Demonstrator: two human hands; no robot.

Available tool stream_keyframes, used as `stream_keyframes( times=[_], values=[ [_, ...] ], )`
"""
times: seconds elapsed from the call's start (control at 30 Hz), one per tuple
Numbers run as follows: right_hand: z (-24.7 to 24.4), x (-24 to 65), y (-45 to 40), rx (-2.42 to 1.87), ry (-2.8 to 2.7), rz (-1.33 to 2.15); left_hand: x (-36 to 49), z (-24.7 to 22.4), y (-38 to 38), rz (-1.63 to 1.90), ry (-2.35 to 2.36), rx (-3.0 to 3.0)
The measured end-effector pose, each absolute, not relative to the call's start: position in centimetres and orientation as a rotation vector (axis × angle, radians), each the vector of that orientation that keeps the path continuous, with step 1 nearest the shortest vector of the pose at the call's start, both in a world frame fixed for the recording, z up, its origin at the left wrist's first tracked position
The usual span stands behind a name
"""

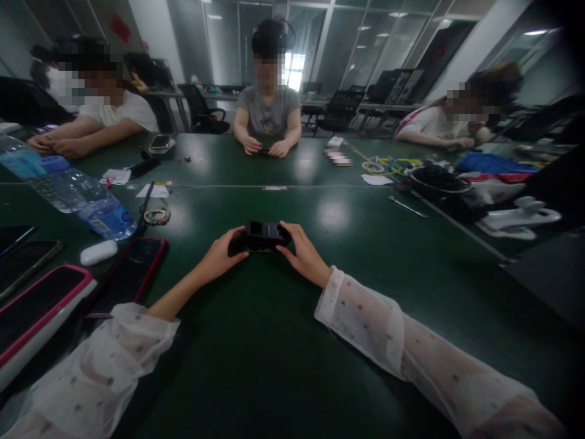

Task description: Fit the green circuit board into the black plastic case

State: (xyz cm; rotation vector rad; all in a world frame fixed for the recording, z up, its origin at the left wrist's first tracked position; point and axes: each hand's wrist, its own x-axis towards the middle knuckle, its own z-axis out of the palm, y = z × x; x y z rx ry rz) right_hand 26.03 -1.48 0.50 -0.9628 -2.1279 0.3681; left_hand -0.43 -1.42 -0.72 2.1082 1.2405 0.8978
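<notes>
A small black device [264, 235] with a little dark screen and small keys is in front of me, at the middle of the green table [256, 341]. My left hand [225, 251] grips its left end, thumb at the near side and fingers behind. At the other end, my right hand [302, 249] holds it the same way, with the fingers bent over the top right corner. The far side of the device is hidden. Whether it rests on the table or is slightly lifted, I cannot tell.
On the left lie a red-edged phone [132, 274], a pink-edged phone [46, 311], a white earbud case [99, 252] and water bottles [98, 204]. Cables [388, 166], a metal wrench [406, 207] and a white bracket [518, 216] are to the right. Several people sit around the table.
</notes>
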Motion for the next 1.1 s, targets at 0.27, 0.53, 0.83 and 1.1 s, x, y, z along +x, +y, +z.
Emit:
stream_keyframes(
  times=[0.27, 0.53, 0.83, 1.1],
  values=[
    [0.4, 26.1, -1.5, -0.961, -2.143, 0.366, -0.5, -0.9, -1.3, 0.872, 1.228, 2.131],
    [-0.1, 26.3, -1.2, -1.015, -2.270, 0.472, -0.4, -0.8, -1.4, 0.974, 1.246, 2.233],
    [0.0, 26.4, -1.1, -0.998, -2.264, 0.510, 0.0, 0.3, -1.9, 0.891, 1.243, 2.119],
    [-0.2, 26.3, -1.1, -1.048, -2.220, 0.428, 0.0, 1.0, -2.3, 0.891, 1.218, 2.057]
  ],
)
